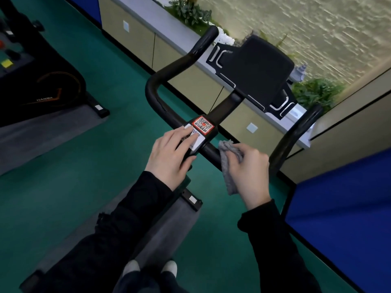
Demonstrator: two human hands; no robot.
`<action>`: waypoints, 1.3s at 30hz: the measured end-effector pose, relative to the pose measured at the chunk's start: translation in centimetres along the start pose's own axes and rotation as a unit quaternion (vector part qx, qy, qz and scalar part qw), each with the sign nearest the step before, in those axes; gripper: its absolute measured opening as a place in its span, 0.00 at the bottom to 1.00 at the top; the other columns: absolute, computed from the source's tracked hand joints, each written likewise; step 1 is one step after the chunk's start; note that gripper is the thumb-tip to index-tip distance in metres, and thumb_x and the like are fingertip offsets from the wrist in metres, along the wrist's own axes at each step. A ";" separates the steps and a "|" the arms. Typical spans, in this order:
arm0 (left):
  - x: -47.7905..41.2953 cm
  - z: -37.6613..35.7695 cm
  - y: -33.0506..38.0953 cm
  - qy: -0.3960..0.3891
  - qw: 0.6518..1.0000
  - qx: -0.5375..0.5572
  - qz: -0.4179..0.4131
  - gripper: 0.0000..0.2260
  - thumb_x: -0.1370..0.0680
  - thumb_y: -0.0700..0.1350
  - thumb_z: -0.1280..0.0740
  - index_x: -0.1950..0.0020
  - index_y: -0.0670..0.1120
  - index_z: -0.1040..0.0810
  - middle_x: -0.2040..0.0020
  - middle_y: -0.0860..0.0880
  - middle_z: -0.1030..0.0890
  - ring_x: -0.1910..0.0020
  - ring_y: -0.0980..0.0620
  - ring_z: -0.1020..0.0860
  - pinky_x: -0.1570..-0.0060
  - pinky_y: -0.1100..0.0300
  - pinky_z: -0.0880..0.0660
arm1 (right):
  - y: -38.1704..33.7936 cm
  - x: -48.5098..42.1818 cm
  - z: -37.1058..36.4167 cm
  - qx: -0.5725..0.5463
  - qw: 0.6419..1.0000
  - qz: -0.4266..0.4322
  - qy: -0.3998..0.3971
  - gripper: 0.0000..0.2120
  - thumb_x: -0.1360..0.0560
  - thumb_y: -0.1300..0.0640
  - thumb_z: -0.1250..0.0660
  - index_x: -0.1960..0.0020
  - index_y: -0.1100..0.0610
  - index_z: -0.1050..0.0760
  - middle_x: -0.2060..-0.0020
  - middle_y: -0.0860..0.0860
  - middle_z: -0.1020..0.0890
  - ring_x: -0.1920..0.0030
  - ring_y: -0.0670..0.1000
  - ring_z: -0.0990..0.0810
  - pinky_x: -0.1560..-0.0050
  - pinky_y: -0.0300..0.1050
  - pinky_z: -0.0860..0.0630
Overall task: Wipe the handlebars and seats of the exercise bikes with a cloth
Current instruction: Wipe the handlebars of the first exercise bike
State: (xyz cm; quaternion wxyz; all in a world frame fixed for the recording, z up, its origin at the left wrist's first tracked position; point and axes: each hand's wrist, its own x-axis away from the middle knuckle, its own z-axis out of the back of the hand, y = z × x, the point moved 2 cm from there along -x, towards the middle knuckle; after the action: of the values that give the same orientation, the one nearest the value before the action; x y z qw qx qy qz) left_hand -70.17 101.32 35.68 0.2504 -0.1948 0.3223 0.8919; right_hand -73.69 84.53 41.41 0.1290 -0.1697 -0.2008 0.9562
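Squeezing the grey cloth (229, 157), the right hand (250, 172) presses it on the black handlebar (157, 81) near the middle, while the left hand (169, 154) lies flat there, likely to keep it steady

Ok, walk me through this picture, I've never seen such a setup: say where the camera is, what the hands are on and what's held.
One camera, worn on the person's head, looks down at their own two hands. They stand at a black exercise bike's handlebar. The left hand rests on the QR-code stickers at its centre; the right hand grips a grey cloth at the bar. Beyond sits the bike's console; another bike stands left.
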 end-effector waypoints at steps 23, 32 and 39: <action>0.1 -1.0 -1.0 0.045 0.998 0.036 -0.018 0.20 0.27 0.48 0.35 0.37 0.43 0.25 0.37 0.46 0.24 0.37 0.48 0.31 0.45 0.50 0.31 | 1.7 -2.1 -0.2 -0.037 0.995 0.010 -0.091 0.03 0.24 0.54 0.32 0.55 0.53 0.23 0.61 0.50 0.17 0.59 0.50 0.19 0.59 0.35 0.28; 0.0 -1.0 -1.5 0.040 0.998 0.046 -0.025 0.20 0.26 0.48 0.33 0.36 0.44 0.24 0.37 0.47 0.24 0.37 0.48 0.32 0.44 0.53 0.34 | 0.4 -0.5 -0.2 -0.001 0.999 0.043 -0.012 0.04 0.27 0.58 0.28 0.56 0.59 0.19 0.60 0.52 0.15 0.58 0.53 0.18 0.54 0.45 0.22; 0.0 -1.3 -1.7 0.038 0.997 0.064 -0.020 0.23 0.30 0.44 0.25 0.36 0.44 0.24 0.37 0.48 0.24 0.37 0.48 0.32 0.43 0.56 0.37 | -2.5 0.9 -2.9 -0.103 0.988 0.034 0.110 0.03 0.30 0.65 0.28 0.55 0.61 0.19 0.59 0.55 0.18 0.59 0.51 0.20 0.54 0.38 0.26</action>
State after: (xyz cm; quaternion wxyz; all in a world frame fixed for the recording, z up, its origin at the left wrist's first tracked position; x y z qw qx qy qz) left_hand -68.92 101.57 33.93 0.2675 -0.2183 0.3842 0.8563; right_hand -72.93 87.98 39.69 0.0998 -0.2933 -0.2765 0.9097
